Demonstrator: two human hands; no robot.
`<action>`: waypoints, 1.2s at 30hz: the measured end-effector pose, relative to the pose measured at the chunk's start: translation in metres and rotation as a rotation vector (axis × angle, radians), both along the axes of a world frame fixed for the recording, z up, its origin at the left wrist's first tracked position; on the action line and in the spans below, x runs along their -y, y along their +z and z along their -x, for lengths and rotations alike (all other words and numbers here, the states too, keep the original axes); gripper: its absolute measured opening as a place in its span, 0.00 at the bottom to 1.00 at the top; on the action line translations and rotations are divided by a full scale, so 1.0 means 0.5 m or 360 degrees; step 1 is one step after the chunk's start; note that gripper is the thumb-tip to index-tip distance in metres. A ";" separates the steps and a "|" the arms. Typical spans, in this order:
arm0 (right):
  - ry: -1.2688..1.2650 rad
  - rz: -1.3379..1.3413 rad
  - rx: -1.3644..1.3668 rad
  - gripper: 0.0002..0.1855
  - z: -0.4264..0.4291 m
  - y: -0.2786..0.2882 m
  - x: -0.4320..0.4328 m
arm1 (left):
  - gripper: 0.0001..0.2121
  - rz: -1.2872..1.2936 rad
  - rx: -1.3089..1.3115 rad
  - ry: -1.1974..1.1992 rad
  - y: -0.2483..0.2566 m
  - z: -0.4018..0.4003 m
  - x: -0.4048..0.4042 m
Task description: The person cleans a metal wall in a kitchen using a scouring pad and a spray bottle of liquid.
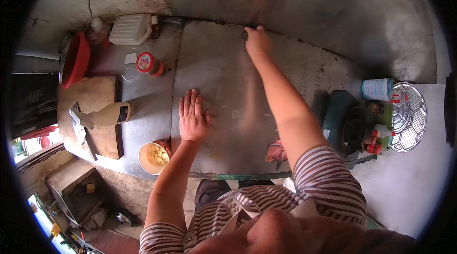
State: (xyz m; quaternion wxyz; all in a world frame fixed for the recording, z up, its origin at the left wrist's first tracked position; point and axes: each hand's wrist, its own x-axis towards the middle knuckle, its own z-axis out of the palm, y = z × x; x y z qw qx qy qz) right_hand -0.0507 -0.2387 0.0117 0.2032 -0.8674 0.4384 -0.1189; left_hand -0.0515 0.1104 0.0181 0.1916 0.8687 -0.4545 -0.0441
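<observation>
My left hand lies palm down on a grey metal tabletop, thumb apart from the outstretched fingers. With a stretched arm, my right hand reaches the table's far edge, where it meets the metal-covered wall. Its fingertips touch that edge; whether they pinch anything there is unclear. A paper tub of pale peeled cloves, apparently garlic, stands at the near edge, left of my left forearm. By my right upper arm a crumpled red cloth rests on the metal, partly covered by the arm.
Leftward are a wooden cutting board with a cleaver, a spray bottle over it, a red-lidded jar, a red basin and a plastic jug. Rightward stand a portable stove, a blue-white can and a perforated steamer plate.
</observation>
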 end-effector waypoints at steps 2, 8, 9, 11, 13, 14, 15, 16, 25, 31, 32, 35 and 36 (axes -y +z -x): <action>-0.0072 0.0115 -0.0160 0.16 -0.036 -0.006 -0.025 | 0.27 0.0009 0.0002 -0.0029 -0.001 0.001 0.014; 0.0262 0.0311 -0.0142 0.20 0.022 -0.020 0.020 | 0.27 0.0012 0.0000 -0.0052 -0.004 -0.007 0.009; 0.0261 0.0315 -0.0145 0.20 0.042 -0.022 0.036 | 0.27 0.0008 -0.0013 -0.0039 0.000 -0.006 0.007; 0.0048 0.0380 -0.0226 0.20 0.073 -0.023 0.057 | 0.27 -0.0007 -0.0040 -0.0047 0.009 -0.008 0.004; -0.0063 0.0363 -0.0262 0.18 0.062 -0.046 0.060 | 0.27 0.0023 -0.0075 -0.0068 0.006 0.000 0.031; 0.0048 0.0285 -0.0274 0.18 0.033 -0.047 0.019 | 0.27 0.0017 -0.0028 -0.0051 -0.001 -0.001 0.022; 0.0155 0.0202 -0.0275 0.18 0.010 -0.034 -0.016 | 0.27 0.0008 0.0027 -0.0039 -0.006 -0.007 0.009; 0.0154 0.0192 -0.0268 0.18 0.011 -0.022 -0.021 | 0.26 0.0012 0.0036 -0.0037 -0.007 -0.011 0.001; -0.0113 -0.0006 -0.0238 0.12 0.095 -0.022 0.045 | 0.25 0.0027 0.0103 -0.0048 -0.014 -0.011 0.010; -0.0169 -0.0288 0.0225 0.19 0.084 -0.044 0.021 | 0.25 0.0042 0.0190 -0.0069 -0.010 -0.011 0.016; -0.0448 -0.0437 0.0250 0.21 0.130 -0.022 0.056 | 0.24 0.0008 0.0217 -0.0053 -0.016 -0.015 0.007; -0.0666 -0.0290 0.0184 0.19 0.335 -0.042 0.222 | 0.24 0.0060 0.0204 -0.0125 -0.019 -0.006 0.024; -0.0693 -0.0303 0.0133 0.19 0.360 -0.039 0.233 | 0.24 0.0046 0.0219 -0.0123 -0.013 -0.010 0.020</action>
